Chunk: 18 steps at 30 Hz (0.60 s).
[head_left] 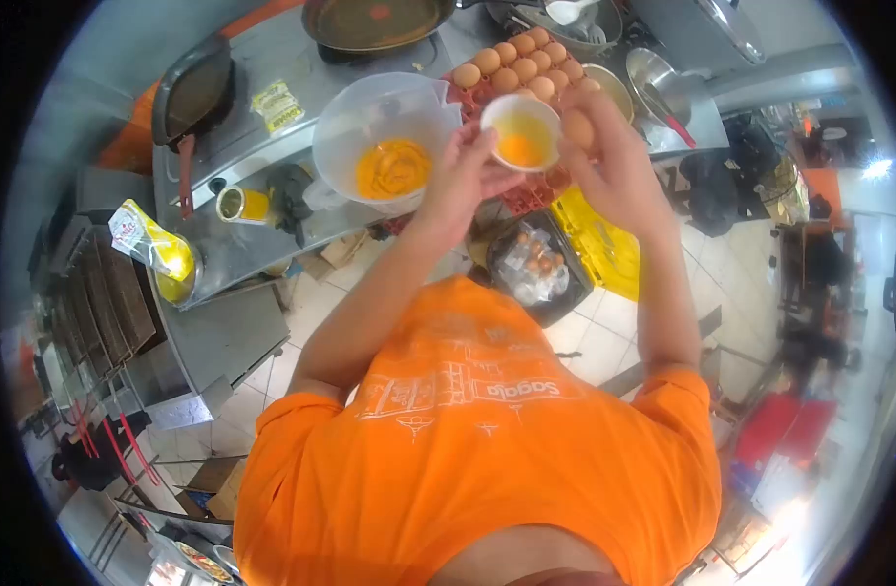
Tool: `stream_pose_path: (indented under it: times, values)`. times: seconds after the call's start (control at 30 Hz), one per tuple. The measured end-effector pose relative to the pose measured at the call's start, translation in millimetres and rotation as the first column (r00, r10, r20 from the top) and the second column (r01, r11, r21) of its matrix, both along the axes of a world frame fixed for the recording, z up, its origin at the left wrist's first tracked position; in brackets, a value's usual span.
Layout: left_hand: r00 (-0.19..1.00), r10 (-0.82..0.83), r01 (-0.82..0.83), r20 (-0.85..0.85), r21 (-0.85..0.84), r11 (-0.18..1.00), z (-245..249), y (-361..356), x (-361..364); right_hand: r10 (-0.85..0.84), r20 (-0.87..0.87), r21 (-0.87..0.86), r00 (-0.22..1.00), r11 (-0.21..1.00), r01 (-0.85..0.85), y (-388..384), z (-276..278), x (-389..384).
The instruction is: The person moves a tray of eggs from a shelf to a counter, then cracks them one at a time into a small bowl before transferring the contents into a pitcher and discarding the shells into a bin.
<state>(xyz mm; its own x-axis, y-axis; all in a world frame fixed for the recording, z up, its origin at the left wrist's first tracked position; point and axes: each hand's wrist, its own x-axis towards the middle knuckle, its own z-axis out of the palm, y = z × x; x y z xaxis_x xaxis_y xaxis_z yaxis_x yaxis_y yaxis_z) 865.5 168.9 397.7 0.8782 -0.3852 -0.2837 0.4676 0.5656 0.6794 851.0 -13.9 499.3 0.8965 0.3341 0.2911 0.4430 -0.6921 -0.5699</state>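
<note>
My left hand [465,176] is closed around a small white bowl [488,115] that has raw egg [523,143] in it, yolk and clear white together. Just to its right, my right hand [612,161] grips a whole brown egg [577,129] close to the bowl's rim. Left of the bowl stands a large translucent plastic pitcher [355,109] with several yolks [394,168] at its bottom. Behind my hands lies a red egg tray [470,98], with rows of brown eggs [523,68] in its far part.
A dark frying pan [378,21] sits at the back, a smaller pan [195,98] at the left. A yellow packet [277,105] and a yellow-filled jar [243,204] are on the steel counter. Below the counter, a bin [514,278] with a yellow lid [599,244] holds eggshells. A metal bowl [653,73] stands right.
</note>
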Motion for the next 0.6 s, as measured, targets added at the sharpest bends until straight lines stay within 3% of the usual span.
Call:
stream_pose_path:
  times: [0.03,0.07,0.1,0.17,0.2,0.23,0.3,0.33,0.4,0.47,0.53,0.57,0.6]
  values:
    - [1.0,0.03,-0.031,-0.008,-0.023,0.999,3.6,2.8,3.8,-0.072,-0.075,0.111,0.995,0.991,0.08,-6.9,-4.7,-10.5]
    - [0.998,0.06,-0.061,-0.024,-0.046,0.997,6.1,5.8,3.1,-0.152,-0.204,0.084,0.967,0.982,0.172,-11.6,-4.6,-26.3]
    - [0.998,0.056,-0.058,-0.041,-0.053,0.997,7.8,9.6,2.2,-0.157,-0.219,0.073,0.963,0.982,0.177,-21.3,-13.7,-38.1]
    - [0.988,0.151,-0.149,0.036,-0.063,0.987,14.4,21.8,7.1,-0.258,-0.456,-0.019,0.852,0.96,0.28,-51.9,-60.8,-56.7]
    - [0.981,0.196,-0.195,0.007,-0.056,0.979,21.4,28.6,6.7,-0.243,-0.457,-0.021,0.856,0.965,0.263,-73.8,-100.2,-68.1]
    - [0.977,0.211,-0.21,0.009,-0.056,0.976,21.1,37.4,6.5,-0.291,-0.42,-0.171,0.86,0.956,0.24,-98.4,-147.1,-80.6]
    - [0.956,0.28,-0.282,0.085,0.019,0.959,20.7,57.8,8.5,-0.336,-0.367,-0.314,0.867,0.923,0.225,-108.4,-170.1,-82.6]
    - [0.956,0.278,-0.281,0.091,0.018,0.96,19.6,66.7,9.8,-0.416,-0.3,-0.373,0.858,0.88,0.296,-104.9,-168.4,-79.9]
    - [0.889,0.378,-0.441,0.258,0.266,0.857,15.6,84.4,11.3,-0.492,-0.23,-0.42,0.84,0.828,0.37,-97.9,-162.1,-64.6]
    - [0.869,0.383,-0.483,0.313,0.37,0.794,14.6,100.1,11.7,-0.5,-0.317,-0.254,0.806,0.864,0.436,-80.4,-132.5,-10.0]
    - [0.828,0.369,-0.551,0.422,0.499,0.669,16.3,110.2,10.9,-0.372,-0.098,-0.108,0.923,0.926,0.361,-53.5,-127.0,33.2]
    - [0.829,0.362,-0.55,0.427,0.501,0.668,16.3,113.9,11.4,-0.388,-0.004,-0.152,0.922,0.911,0.383,-37.4,-133.5,51.6]
    - [0.829,0.279,-0.547,0.484,0.6,0.584,15.0,117.7,11.6,-0.395,0.091,-0.195,0.914,0.893,0.406,-24.0,-138.1,66.9]
